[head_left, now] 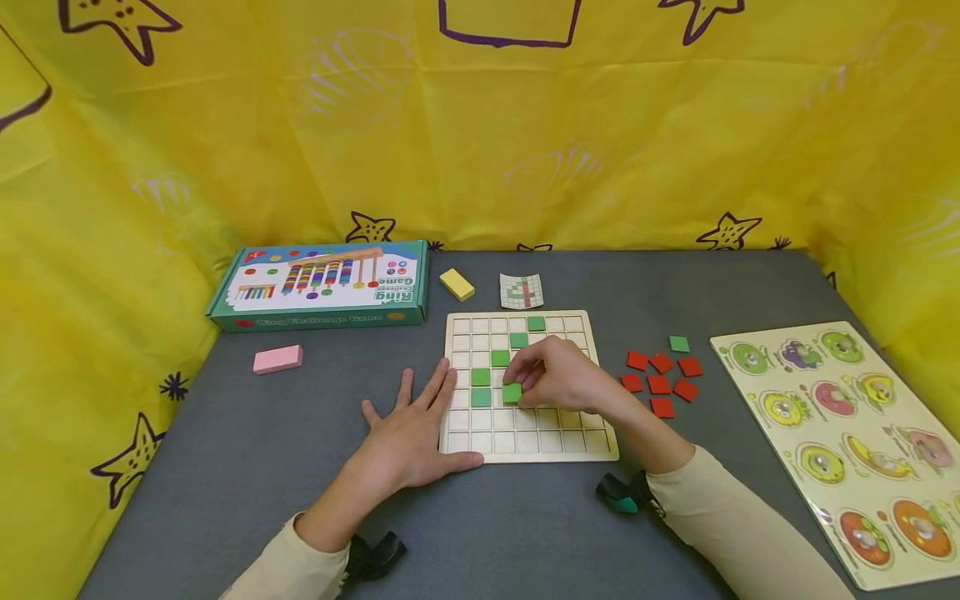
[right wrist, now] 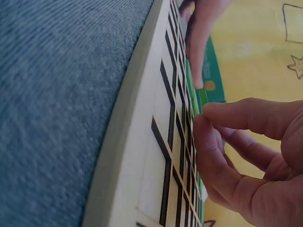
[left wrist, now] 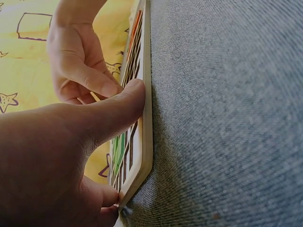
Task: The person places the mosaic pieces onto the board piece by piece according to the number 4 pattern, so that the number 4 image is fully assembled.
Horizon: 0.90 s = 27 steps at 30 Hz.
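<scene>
A cream grid board point(head_left: 528, 446) lies flat on the dark table, with several green tiles point(head_left: 500, 358) in its squares forming a diagonal. My right hand point(head_left: 558, 379) is over the middle of the board, its thumb and forefinger pinching a green square tile point(head_left: 512, 393) at a grid square. In the right wrist view the fingertips point(right wrist: 208, 112) meet close to the board surface. My left hand point(head_left: 408, 437) lies with fingers spread at the board's left side, its thumb point(left wrist: 128, 101) resting on the front edge.
Several loose red tiles point(head_left: 658, 384) and one green tile point(head_left: 678, 343) lie right of the board. A small printed grid card point(head_left: 521, 292), a yellow block point(head_left: 457, 284), a pink block point(head_left: 277, 359) and a Ring Challenge Game box point(head_left: 322, 287) stand around. A fruit picture board point(head_left: 802, 433) lies far right.
</scene>
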{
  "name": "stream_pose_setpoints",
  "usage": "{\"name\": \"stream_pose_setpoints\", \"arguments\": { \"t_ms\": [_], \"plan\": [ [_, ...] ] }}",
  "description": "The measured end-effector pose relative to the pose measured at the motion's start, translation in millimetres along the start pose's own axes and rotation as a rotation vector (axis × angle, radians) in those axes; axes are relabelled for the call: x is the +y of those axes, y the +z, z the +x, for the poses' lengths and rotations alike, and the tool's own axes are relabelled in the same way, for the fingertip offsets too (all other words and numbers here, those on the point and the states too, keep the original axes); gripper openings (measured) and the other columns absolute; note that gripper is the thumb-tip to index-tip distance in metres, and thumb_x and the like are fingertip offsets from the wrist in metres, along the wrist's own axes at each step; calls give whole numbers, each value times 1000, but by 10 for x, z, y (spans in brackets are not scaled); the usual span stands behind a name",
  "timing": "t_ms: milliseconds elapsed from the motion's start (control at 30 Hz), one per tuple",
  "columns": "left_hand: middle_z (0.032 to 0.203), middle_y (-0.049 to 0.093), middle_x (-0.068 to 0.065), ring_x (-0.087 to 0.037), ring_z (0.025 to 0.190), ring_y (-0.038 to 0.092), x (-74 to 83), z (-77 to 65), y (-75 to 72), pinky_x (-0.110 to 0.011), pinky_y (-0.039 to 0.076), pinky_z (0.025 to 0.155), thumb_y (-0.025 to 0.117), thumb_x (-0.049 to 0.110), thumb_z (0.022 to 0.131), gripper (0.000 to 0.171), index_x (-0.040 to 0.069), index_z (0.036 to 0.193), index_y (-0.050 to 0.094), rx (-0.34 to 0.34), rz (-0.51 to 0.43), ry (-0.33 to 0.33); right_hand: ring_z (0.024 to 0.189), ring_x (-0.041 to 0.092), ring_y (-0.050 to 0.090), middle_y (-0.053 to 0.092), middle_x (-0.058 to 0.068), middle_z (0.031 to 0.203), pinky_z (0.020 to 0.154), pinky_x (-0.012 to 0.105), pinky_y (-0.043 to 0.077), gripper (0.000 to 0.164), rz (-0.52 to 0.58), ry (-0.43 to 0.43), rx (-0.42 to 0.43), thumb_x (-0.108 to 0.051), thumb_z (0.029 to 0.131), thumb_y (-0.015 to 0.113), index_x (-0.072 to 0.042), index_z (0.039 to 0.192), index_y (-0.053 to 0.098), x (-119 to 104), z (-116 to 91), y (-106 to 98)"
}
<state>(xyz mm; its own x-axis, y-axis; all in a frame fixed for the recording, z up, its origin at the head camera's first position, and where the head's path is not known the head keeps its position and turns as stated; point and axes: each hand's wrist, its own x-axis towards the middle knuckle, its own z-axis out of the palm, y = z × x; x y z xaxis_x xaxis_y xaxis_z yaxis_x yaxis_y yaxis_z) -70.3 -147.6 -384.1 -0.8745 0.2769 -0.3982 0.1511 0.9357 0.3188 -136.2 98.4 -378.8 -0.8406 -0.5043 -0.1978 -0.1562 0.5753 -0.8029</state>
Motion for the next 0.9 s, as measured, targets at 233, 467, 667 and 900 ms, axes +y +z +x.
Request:
{"name": "stream_pose_setpoints", "arguments": {
  "t_ms": [233,467,667,900],
  "plan": [
    [177,-1,7,-47,160,2,-2,-5,6,-93,7,102,71,78,81,120,23,169,11,-1,6,-5,78,12,66,74,4,85,75,28,57,27,-23,21,-27,6,73,83,-9,96,80,-28,48,52],
    [177,1,7,-47,161,2,-3,-22,10,-93,7,102,72,78,81,120,23,169,13,7,3,-3,77,12,65,74,1,83,74,28,56,28,-62,40,-27,6,72,82,-12,93,81,-72,83,108],
    [177,1,8,-47,161,2,10,-15,16,-93,7,102,71,78,80,120,23,169,13,0,10,-3,75,12,64,73,2,81,73,28,55,27,-86,43,-20,7,71,83,-11,91,81,-86,66,116],
    [177,1,7,-47,161,3,11,-19,2,-93,8,102,72,76,82,118,22,169,14,10,2,-4,75,11,62,72,0,79,72,27,53,27,-127,26,-15,7,70,82,-12,89,80,-112,96,129]
  ]
}}
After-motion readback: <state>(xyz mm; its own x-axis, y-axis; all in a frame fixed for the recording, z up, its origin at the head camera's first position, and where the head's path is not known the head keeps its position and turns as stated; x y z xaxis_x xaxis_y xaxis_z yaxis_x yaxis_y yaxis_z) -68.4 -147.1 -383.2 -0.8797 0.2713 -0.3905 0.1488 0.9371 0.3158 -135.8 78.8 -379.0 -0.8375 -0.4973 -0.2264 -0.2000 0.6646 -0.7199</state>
